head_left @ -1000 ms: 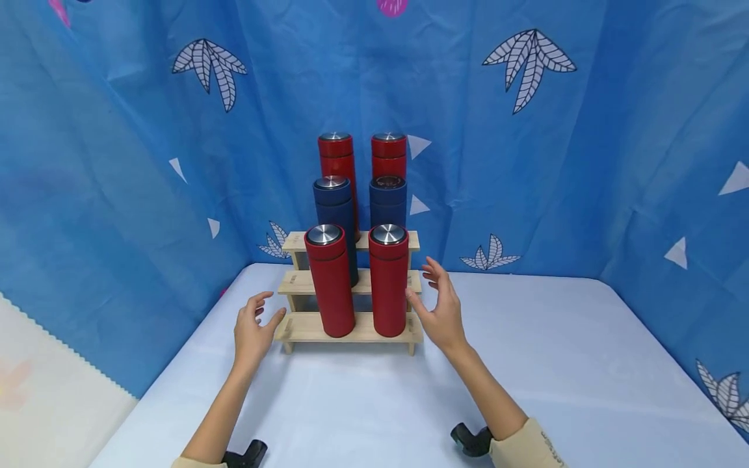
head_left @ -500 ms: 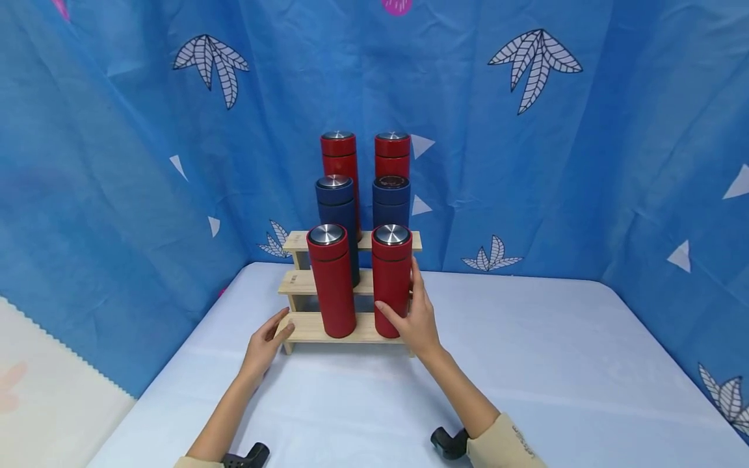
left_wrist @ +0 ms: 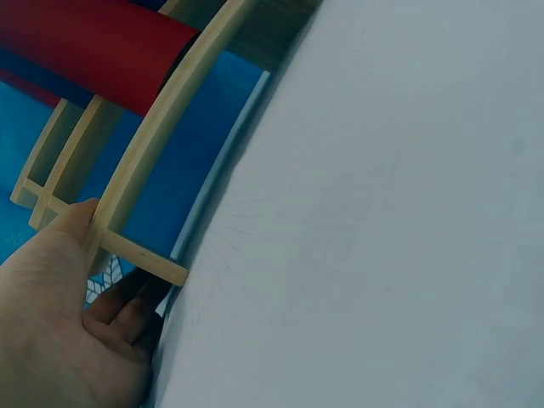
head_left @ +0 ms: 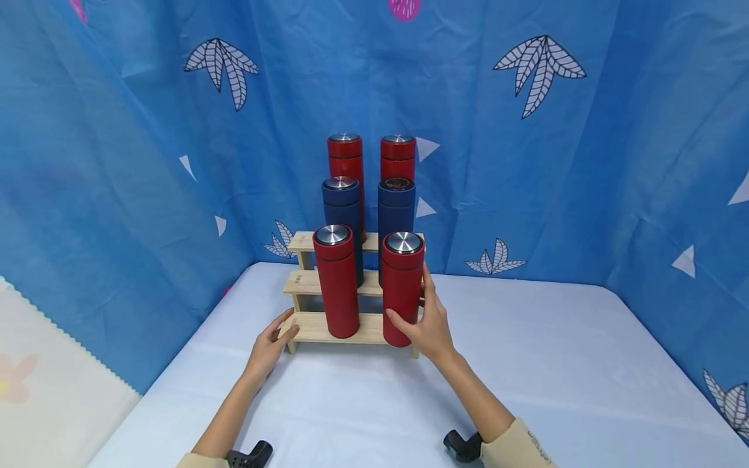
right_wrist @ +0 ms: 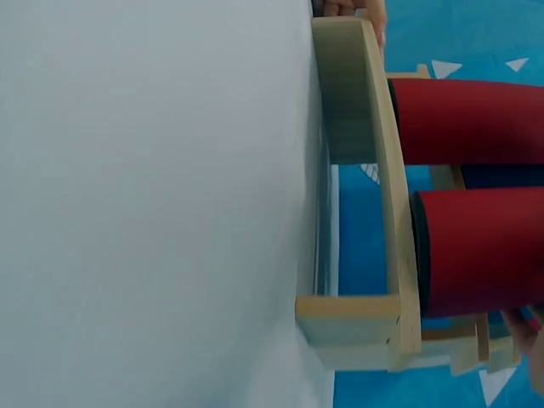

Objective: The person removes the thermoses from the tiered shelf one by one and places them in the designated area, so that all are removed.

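Observation:
My right hand (head_left: 431,327) grips a red thermos flask (head_left: 404,286) with a silver lid at the front right of a stepped wooden rack (head_left: 313,327). In the right wrist view this flask (right_wrist: 484,251) is near the lowest shelf; a small gap seems to show under its base. My left hand (head_left: 267,351) holds the left end of that shelf, thumb on the board and fingers curled beside the leg, as the left wrist view shows. A second red flask (head_left: 336,286) stands upright on the same shelf, to the left.
Two blue flasks (head_left: 341,208) (head_left: 396,211) stand on the middle step, and two red flasks (head_left: 345,156) (head_left: 398,156) on the top one. A white-covered table (head_left: 526,364) lies beneath. Blue patterned cloth (head_left: 456,84) hangs behind and at the sides.
My right hand has closed round the front right red flask and shifted it slightly toward me. My left hand has moved from beside the rack onto its lowest shelf's end.

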### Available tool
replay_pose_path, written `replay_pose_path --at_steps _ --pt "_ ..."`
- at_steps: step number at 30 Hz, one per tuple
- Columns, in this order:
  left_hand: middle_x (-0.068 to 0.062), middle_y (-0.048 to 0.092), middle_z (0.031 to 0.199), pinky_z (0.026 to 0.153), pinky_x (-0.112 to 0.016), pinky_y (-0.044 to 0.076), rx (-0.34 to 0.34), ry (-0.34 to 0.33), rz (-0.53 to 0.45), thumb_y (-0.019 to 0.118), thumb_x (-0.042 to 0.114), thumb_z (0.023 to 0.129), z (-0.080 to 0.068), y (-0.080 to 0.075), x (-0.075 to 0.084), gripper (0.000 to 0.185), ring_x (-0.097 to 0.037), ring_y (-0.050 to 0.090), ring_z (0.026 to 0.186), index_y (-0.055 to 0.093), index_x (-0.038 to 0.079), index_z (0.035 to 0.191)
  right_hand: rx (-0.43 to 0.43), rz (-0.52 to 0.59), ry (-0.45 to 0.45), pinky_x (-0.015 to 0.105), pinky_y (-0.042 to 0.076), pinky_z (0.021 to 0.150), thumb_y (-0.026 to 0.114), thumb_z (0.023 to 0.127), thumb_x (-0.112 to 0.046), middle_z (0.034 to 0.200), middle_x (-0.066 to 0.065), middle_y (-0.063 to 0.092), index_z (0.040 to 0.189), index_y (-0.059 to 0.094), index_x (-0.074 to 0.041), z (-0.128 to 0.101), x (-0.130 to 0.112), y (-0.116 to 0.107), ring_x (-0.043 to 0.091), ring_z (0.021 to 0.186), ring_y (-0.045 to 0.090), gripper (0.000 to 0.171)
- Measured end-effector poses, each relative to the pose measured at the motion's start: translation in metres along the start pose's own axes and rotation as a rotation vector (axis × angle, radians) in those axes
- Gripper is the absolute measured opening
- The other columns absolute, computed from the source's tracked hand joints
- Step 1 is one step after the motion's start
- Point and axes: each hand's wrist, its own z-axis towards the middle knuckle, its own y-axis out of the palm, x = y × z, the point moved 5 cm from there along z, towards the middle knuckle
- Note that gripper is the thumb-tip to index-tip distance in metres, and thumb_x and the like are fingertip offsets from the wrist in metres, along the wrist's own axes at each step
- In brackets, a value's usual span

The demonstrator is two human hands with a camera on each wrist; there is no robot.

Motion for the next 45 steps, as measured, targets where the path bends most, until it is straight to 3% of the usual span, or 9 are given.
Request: replay_pose_path --at_steps 6,12,16,21,25,30,34,37,45 --pt "-0.007 0.029 0.148 0.103 -0.052 0.026 0.005 0.003 0.021 0.059 0.050 0.086 0.000 -0.002 -0.001 0.064 -0.031 0.040 0.125 0.038 0.026 0.141 0.014 -0.031 -0.106 0.038 0.053 0.075 0.082 0.063 -0.008 0.121 0.012 0.053 0.147 0.015 -0.007 -0.009 0.004 -0.022 0.023 0.102 0.055 0.107" --pt "-0.007 0.031 0.147 0.103 -0.051 0.028 0.009 0.000 0.020 0.059 0.050 0.086 -0.001 -0.003 -0.001 0.064 -0.030 0.042 0.124 0.039 0.026 0.141 0.141 -0.082 -0.170 0.025 0.050 0.080 0.084 0.057 -0.002 0.125 0.015 0.051 0.144 0.019 0.004 -0.014 0.017 -0.045 0.025 0.102 0.055 0.109" --pt "-0.007 0.030 0.147 0.104 -0.050 0.027 -0.001 -0.006 0.024 0.058 0.051 0.086 -0.002 -0.002 -0.001 0.065 -0.030 0.040 0.126 0.037 0.026 0.142 0.229 -0.160 -0.124 0.018 0.045 0.084 0.084 0.061 -0.002 0.128 0.014 0.049 0.145 0.019 0.000 -0.013 0.031 -0.058 0.022 0.108 0.052 0.106" --pt "-0.007 0.026 0.150 0.104 -0.051 0.025 -0.003 -0.002 0.023 0.056 0.049 0.088 -0.003 -0.003 0.000 0.063 -0.031 0.036 0.129 0.035 0.026 0.143 0.270 -0.229 -0.055 0.040 0.050 0.083 0.081 0.068 -0.006 0.131 0.014 0.046 0.147 0.019 -0.007 -0.002 0.052 -0.064 0.025 0.116 0.046 0.101" --pt "-0.007 0.028 0.148 0.104 -0.049 0.026 -0.003 -0.001 0.015 0.056 0.048 0.088 -0.003 -0.003 0.000 0.063 -0.030 0.038 0.128 0.035 0.026 0.143 0.280 -0.206 0.045 0.052 0.047 0.084 0.078 0.075 -0.010 0.136 0.013 0.040 0.149 0.015 -0.015 0.007 0.076 -0.060 0.026 0.122 0.040 0.097" --pt "-0.011 0.040 0.141 0.103 -0.047 0.030 0.002 0.003 0.003 0.058 0.048 0.087 -0.001 -0.002 -0.001 0.063 -0.029 0.045 0.122 0.037 0.025 0.142 0.280 -0.158 0.182 0.053 0.044 0.088 0.073 0.080 -0.017 0.141 0.010 0.035 0.150 0.010 -0.024 0.012 0.106 -0.054 0.026 0.124 0.037 0.094" --pt "-0.010 0.037 0.143 0.103 -0.048 0.029 0.004 0.015 0.011 0.058 0.049 0.087 0.000 0.000 0.000 0.062 -0.030 0.044 0.122 0.038 0.025 0.141 0.293 -0.134 0.260 0.052 0.042 0.091 0.072 0.081 -0.017 0.142 0.009 0.034 0.149 0.009 -0.028 0.010 0.125 -0.051 0.025 0.125 0.036 0.094" --pt "-0.007 0.032 0.147 0.104 -0.049 0.028 0.003 0.013 0.021 0.058 0.050 0.086 0.000 0.001 0.000 0.062 -0.030 0.040 0.126 0.039 0.026 0.140 0.315 -0.117 0.280 0.053 0.041 0.092 0.073 0.080 -0.015 0.142 0.008 0.034 0.149 0.010 -0.028 0.007 0.134 -0.051 0.025 0.125 0.036 0.095" --pt "-0.009 0.041 0.140 0.102 -0.048 0.030 0.013 -0.008 0.027 0.058 0.053 0.085 0.002 0.001 -0.002 0.062 -0.028 0.046 0.121 0.039 0.029 0.140 0.294 -0.129 0.248 0.053 0.041 0.091 0.072 0.081 -0.016 0.142 0.008 0.033 0.149 0.009 -0.027 0.004 0.140 -0.050 0.024 0.126 0.034 0.094"
